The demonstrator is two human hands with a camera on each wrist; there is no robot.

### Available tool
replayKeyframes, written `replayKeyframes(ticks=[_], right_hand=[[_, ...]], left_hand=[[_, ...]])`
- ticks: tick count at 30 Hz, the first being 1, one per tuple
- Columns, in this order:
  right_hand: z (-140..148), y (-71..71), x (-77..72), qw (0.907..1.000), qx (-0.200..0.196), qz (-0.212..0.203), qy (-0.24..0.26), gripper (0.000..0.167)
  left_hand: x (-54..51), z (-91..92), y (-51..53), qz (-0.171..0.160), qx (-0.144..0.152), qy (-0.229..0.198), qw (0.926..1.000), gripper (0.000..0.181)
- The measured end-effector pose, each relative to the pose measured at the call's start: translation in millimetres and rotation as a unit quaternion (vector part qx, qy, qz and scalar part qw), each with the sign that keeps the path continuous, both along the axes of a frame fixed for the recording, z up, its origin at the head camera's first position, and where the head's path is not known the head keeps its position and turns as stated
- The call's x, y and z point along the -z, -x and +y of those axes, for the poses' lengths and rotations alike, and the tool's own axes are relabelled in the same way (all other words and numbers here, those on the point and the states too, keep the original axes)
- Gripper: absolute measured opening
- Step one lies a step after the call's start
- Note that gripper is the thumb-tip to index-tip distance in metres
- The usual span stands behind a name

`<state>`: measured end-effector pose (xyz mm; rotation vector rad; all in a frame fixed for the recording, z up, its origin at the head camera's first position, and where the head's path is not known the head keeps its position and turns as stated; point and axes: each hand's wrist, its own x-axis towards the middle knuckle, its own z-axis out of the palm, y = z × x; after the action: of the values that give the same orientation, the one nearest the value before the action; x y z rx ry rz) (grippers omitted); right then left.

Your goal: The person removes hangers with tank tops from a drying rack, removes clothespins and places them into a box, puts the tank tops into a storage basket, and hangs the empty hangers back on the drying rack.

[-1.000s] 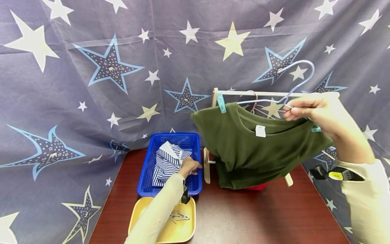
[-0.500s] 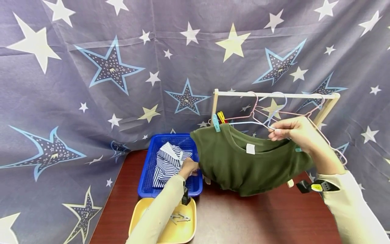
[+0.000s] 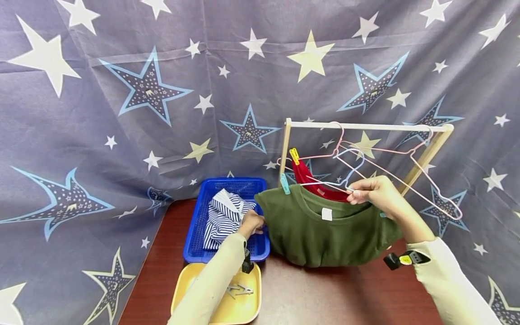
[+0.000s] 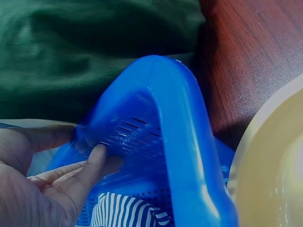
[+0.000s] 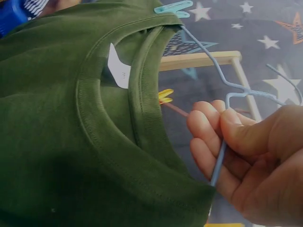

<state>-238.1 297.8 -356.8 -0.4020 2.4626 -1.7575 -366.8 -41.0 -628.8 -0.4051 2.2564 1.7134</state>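
Our right hand [image 3: 371,192] pinched the blue hanger [image 5: 246,91], its green T-shirt [image 3: 325,241] beside the right edge of the basket [image 3: 195,225], where our left hand [image 3: 252,221] lay loosely spread; swinging risked snagging the pink hangers [image 3: 412,152].

Backdrop: grey-violet cloth [image 3: 134,27], rising past the table's far edge and along both side edges.
Stars: plain white star [image 3: 44,56], pale yellow star [image 3: 310,56], dark speckled star [image 3: 146,92] outlined in light blue (many of each kind; all sizes mixed).
Creases: horizontal across the upper cloth, looser folds toward the right.
Table: reddish-brown top [image 3: 308,298], dark streaky grain, far-left corner close against the cloth.
Light: pale, soft sheen toward the table's near edge.
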Motion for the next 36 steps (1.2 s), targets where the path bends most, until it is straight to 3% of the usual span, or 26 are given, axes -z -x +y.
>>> replayKeyframes(ticks=[2, 3, 5, 6, 7, 10, 11, 12, 13, 17, 20, 22, 23, 24, 28, 29, 30, 31, 32, 36], right_hand=[[-0.4, 2.3, 7.6, 1.0000, 0.001, -0.003, -0.006, 0.029], [-0.5, 3.6, 11.1, 1.0000, 0.002, -0.005, -0.007, 0.029], [-0.5, 6.3, 18.4, 0.9999, 0.004, -0.004, -0.008, 0.028], [-0.7, 7.5, 22.2, 1.0000, 0.006, -0.004, -0.006, 0.028], [-0.8, 8.8, 26.0, 1.0000, 0.007, -0.003, -0.004, 0.027], [-0.9, 12.7, 37.2, 0.9999, 0.014, 0.000, 0.004, 0.027], [-0.7, 13.9, 40.7, 0.9999, 0.016, 0.001, 0.005, 0.027], [-0.5, 15.2, 44.3, 0.9998, 0.019, 0.001, 0.005, 0.027], [-0.1, 16.4, 47.6, 0.9997, 0.023, 0.000, 0.005, 0.027], [0.5, 19.8, 58.0, 0.9994, 0.033, -0.006, 0.002, 0.027], [-0.6, 20.7, 62.1, 0.9992, 0.037, -0.013, 0.009, 0.027], [-2.0, 20.3, 62.7, 0.9990, 0.039, -0.016, 0.013, 0.027], [-2.6, 20.5, 62.9, 0.9990, 0.038, -0.016, 0.015, 0.026], [-3.3, 20.4, 62.9, 0.9990, 0.038, -0.016, 0.016, 0.026], [-5.1, 20.7, 62.6, 0.9993, 0.032, -0.017, 0.010, 0.025], [-5.6, 20.6, 62.4, 0.9993, 0.032, -0.017, 0.007, 0.025], [-5.8, 20.7, 62.5, 0.9993, 0.032, -0.018, 0.005, 0.025], [-5.8, 21.1, 62.9, 0.9993, 0.032, -0.018, 0.004, 0.025], [-5.9, 21.4, 63.2, 0.9994, 0.030, -0.016, 0.002, 0.025], [-5.5, 23.0, 64.7, 0.9995, 0.027, -0.015, 0.006, 0.025]], left_hand=[[51.3, -1.2, 27.6, 0.026, -0.003, -0.018, 0.9995, 0.006], [69.9, -1.6, 37.3, 0.032, -0.005, -0.022, 0.9992, 0.008], [83.5, -3.1, 41.7, 0.051, -0.004, -0.037, 0.9980, 0.009], [74.1, -1.8, 36.3, 0.050, -0.007, -0.033, 0.9982, 0.009], [56.0, -0.6, 25.0, 0.049, -0.009, -0.029, 0.9983, 0.009], [-19.6, 2.5, -18.9, 0.020, -0.005, -0.007, 0.9998, 0.018], [-36.2, 3.0, -28.9, 0.018, -0.003, -0.004, 0.9998, 0.023], [-56.0, 5.1, -38.3, -0.005, -0.007, 0.017, 0.9998, 0.026], [-62.1, 5.3, -42.8, -0.006, -0.006, 0.020, 0.9998, 0.029], [-63.9, 6.0, -44.5, -0.011, -0.008, 0.036, 0.9993, 0.033], [-58.2, 6.5, -37.0, -0.023, -0.012, 0.039, 0.9989, 0.029], [-49.3, 5.6, -28.1, -0.016, -0.014, 0.035, 0.9991, 0.025], [-31.6, 4.6, -16.7, -0.010, -0.014, 0.025, 0.9995, 0.023], [-10.5, 3.3, -4.6, -0.003, -0.014, 0.013, 0.9998, 0.022], [94.6, -4.6, 51.7, 0.038, -0.013, -0.069, 0.9968, 0.020], [117.9, -4.6, 63.7, 0.032, -0.016, -0.076, 0.9965, 0.021], [119.5, -4.7, 64.7, 0.027, -0.018, -0.076, 0.9966, 0.023], [117.3, -5.6, 62.5, 0.036, -0.014, -0.086, 0.9956, 0.021], [99.8, -4.2, 53.1, 0.031, -0.016, -0.075, 0.9966, 0.023], [-6.9, 0.6, -8.9, 0.016, -0.017, -0.037, 0.9991, 0.020]])
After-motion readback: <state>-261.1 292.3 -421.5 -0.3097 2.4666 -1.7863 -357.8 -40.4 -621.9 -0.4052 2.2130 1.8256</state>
